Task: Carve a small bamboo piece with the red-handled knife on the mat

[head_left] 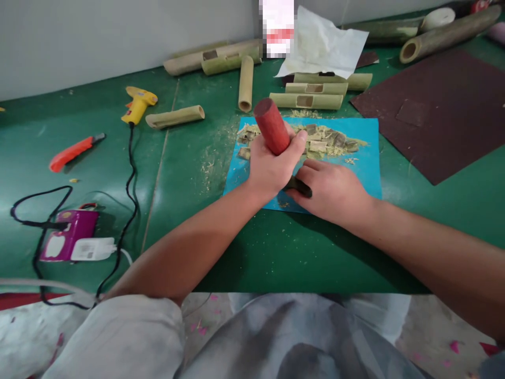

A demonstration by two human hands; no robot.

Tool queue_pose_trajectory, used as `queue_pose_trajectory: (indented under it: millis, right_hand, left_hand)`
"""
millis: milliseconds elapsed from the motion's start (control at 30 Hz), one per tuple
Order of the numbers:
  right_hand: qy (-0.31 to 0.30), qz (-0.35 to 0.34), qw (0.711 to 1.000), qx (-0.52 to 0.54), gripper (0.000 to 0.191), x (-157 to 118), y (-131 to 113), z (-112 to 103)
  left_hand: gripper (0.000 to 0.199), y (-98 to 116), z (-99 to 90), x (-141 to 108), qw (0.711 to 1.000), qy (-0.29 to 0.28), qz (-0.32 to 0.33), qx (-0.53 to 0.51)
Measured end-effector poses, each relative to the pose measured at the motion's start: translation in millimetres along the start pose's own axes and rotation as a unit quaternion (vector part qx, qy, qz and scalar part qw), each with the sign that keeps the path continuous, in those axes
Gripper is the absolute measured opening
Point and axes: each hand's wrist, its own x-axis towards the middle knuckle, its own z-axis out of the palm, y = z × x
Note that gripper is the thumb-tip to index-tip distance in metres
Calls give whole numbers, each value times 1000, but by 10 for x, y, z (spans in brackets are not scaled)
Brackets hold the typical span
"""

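My left hand point(272, 164) is wrapped around the thick red wooden handle point(272, 126) of a tool, which stands tilted with its top end showing. The tool's working end is hidden behind my hands. Close beside it, my right hand point(329, 187) is closed with curled fingers on a short dark piece point(299, 187), whose kind I cannot make out. Both hands are over a blue mat point(365, 184) on the green table. Bamboo shavings and small cut bamboo chips point(317, 146) lie on the mat just beyond my hands.
Notched bamboo tubes point(323, 101) lie behind the mat, near a white paper sheet point(323, 45). At right is a dark brown board point(437, 116). On the left are a yellow glue gun point(139, 102), an orange utility knife point(73, 152) and a purple power strip point(82, 226) with trailing cords.
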Motion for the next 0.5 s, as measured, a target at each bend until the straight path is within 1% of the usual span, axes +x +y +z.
queue_pose_trajectory:
  millis: [200, 367, 433, 500]
  right_hand:
    - [-1, -5, 1000, 0, 29, -2, -1, 14]
    - [12, -24, 999, 40, 27, 1, 9, 28]
    - [15, -27, 998, 47, 26, 7, 15, 28]
    - [11, -19, 999, 36, 25, 11, 28, 27]
  left_hand:
    - [48, 26, -26, -10, 1000, 7, -15, 16]
    - [42, 74, 14, 19, 998, -30, -59, 1]
    - [40, 85, 17, 37, 995, -27, -92, -6]
    - [40, 76, 9, 51, 992, 0, -121, -29]
